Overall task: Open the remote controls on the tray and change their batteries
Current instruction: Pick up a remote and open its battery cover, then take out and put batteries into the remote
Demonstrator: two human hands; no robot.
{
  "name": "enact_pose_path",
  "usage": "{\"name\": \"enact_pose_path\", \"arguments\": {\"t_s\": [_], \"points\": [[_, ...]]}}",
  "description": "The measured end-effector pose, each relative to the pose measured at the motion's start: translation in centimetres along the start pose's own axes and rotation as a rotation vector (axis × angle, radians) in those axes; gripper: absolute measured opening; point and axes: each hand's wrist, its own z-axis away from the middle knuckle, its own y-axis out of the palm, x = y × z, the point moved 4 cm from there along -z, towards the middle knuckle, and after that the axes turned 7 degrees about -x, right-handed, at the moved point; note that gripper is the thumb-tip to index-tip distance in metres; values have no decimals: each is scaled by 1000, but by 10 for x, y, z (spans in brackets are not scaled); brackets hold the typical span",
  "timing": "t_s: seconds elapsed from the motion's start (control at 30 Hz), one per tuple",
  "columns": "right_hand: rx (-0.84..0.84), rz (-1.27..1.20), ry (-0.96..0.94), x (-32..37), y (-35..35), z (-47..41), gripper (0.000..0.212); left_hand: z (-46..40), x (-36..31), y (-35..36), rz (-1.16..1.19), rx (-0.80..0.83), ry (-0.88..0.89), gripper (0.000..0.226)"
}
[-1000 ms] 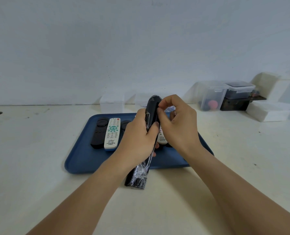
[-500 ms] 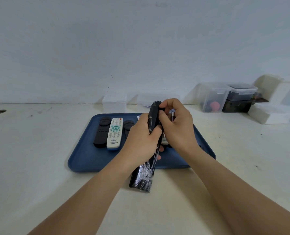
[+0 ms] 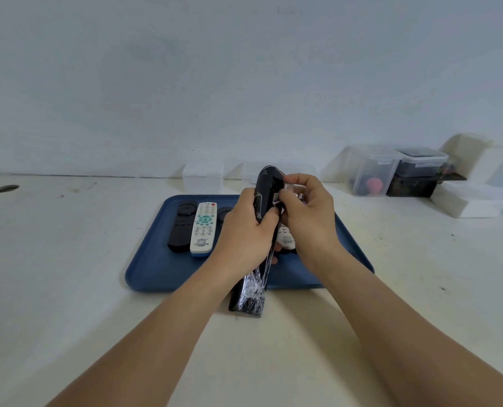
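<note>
Head view: I see black remote [image 3: 264, 198] held upright above blue tray [image 3: 147, 268], long, glossy, rounded top at 12 o'clock, lower end wrapped in crinkled clear film [image 3: 251, 292]. Left hand [image 3: 246, 236] grips its middle, fingers curled round body. Right hand [image 3: 309, 218] pinches at its upper edge, at 3 o'clock of remote; what sits under fingertips I cannot tell. On tray at 9 o'clock of hands: white remote [image 3: 204, 229] face up, flat black remote [image 3: 182, 226] touching its left side. Another white remote [image 3: 285, 240] partly hidden behind hands.
</note>
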Motion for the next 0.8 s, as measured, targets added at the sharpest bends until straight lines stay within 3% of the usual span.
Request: {"name": "enact_pose_path", "arguments": {"t_s": [0.1, 0.17, 0.27, 0.37, 0.5, 0.63, 0.73, 0.8], "points": [[29, -520, 431, -6, 2, -5, 10, -1, -4, -8, 99, -73, -69, 15], [108, -712, 660, -6, 2, -8, 7, -5, -4, -21, 200, -154, -148, 18], [174, -759, 869, -10, 12, -13, 17, -19, 0, -52, 460, -234, -320, 18], [212, -544, 862, -4, 37, -29, 19, -47, 10, -98, 543, -313, -378, 20], [326, 119, 424, 12, 83, -70, 27, -76, 34, -150, 570, -352, -458, 32], [503, 883, -305, 10, 147, -104, 41, -102, 61, -174, 634, -321, -574, 33], [610, 1332, -567, -17, 183, -116, 69, -121, 77, -174, 636, -271, -622, 27], [633, 1559, -775, -29, 199, -124, 67, -133, 85, -170, 649, -245, -649, 29]]}}
